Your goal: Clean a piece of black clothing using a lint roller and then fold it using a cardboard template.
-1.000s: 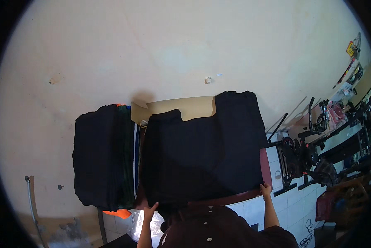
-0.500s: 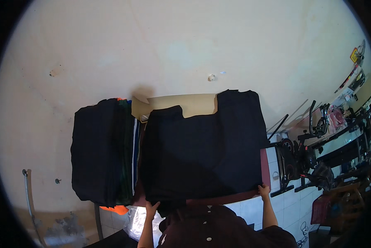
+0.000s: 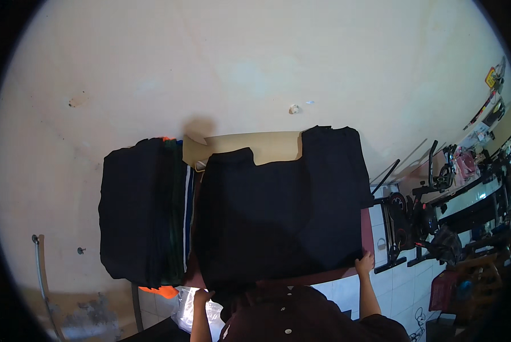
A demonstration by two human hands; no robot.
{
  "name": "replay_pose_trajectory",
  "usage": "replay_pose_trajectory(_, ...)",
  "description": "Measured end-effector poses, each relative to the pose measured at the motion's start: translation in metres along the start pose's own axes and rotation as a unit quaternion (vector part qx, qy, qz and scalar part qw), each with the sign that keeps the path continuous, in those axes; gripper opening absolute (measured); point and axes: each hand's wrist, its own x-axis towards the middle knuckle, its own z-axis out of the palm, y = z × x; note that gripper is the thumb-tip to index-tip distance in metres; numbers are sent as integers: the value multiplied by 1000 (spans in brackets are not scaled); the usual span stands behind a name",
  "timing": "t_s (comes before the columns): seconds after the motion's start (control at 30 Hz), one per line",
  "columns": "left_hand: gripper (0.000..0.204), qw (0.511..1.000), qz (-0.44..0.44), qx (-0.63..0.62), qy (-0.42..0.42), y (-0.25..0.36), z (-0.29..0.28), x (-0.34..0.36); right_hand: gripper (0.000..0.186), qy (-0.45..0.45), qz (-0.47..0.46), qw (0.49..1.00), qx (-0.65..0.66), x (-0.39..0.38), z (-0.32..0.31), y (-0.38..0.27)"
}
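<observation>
Nearest, the front of the wearer's dark maroon buttoned shirt point(image 3: 288, 316) fills the lower middle, with a forearm on either side. Just left of it, crumpled clear plastic sheeting point(image 3: 184, 313) shines below the left hand point(image 3: 202, 296). That hand is at the near left corner of a large black cloth piece with a notched far edge point(image 3: 278, 219); its fingers look curled, but whether they pinch the fabric cannot be told. The right hand point(image 3: 365, 264) touches the near right corner — its fingers are bunched at the edge, their grip too small to make out.

The black cloth lies spread over a dark red tabletop point(image 3: 368, 233), which shows along its near and right edges. Beside it, on the left, stands a thick stack of folded black cloth point(image 3: 133, 211) with green, white and blue layers along its right side and orange fabric point(image 3: 160, 292) below. Beyond the notch rises a tan, cardboard-like sheet point(image 3: 267, 146) against the pale, stained wall point(image 3: 232, 62). A black exercise bike point(image 3: 418, 214) stands off to the right — on white floor tiles point(image 3: 389, 285).
</observation>
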Motion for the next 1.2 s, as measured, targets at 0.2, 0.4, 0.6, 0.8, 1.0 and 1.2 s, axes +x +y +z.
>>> replay_pose_trajectory(0.2, 38, 870, 288, -129, 379, 175, -61, -20, 62, 185, -197, 950, 157, -13, -23, -90)
replay_pose_trajectory(0.4, 58, 900, 265, -17, 345, 180, -45, 22, 61, 115, -225, 963, 96, -34, 1, -119)
replay_pose_trajectory(0.6, 65, 927, 183, 26, 325, 153, -52, 33, 60, 79, -201, 973, 78, -25, 15, -69)
replay_pose_trajectory(0.8, 68, 924, 149, 23, 351, 169, -58, 32, 57, 129, -154, 973, 115, -17, 5, -97)
replay_pose_trajectory(1.0, 65, 890, 288, -6, 353, 239, -123, 55, 53, 236, -288, 902, 217, 35, -95, -226)
replay_pose_trajectory(1.2, 61, 892, 315, 49, 321, 304, -176, 106, 56, 218, -401, 885, 90, 111, -106, -321)
